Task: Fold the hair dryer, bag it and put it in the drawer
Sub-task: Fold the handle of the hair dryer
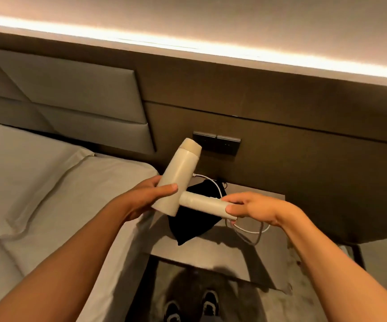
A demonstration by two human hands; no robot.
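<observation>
I hold a cream hair dryer [180, 173] in the air above the bedside table. Its barrel points up and away, and its handle [201, 203] sticks out to the right at a right angle, unfolded. My left hand [146, 196] grips the lower end of the barrel. My right hand [250, 206] pinches the far end of the handle. The white cord [250, 231] hangs from the handle end and loops on the table. A black cloth bag [190, 225] lies flat on the table under the dryer. No drawer is visible.
The brown bedside table [213, 251] stands against a dark wall panel with a black socket plate [218, 144]. A bed with a grey pillow [32, 180] and padded headboard [67, 94] fills the left side. My shoes [208, 303] show on the carpet below.
</observation>
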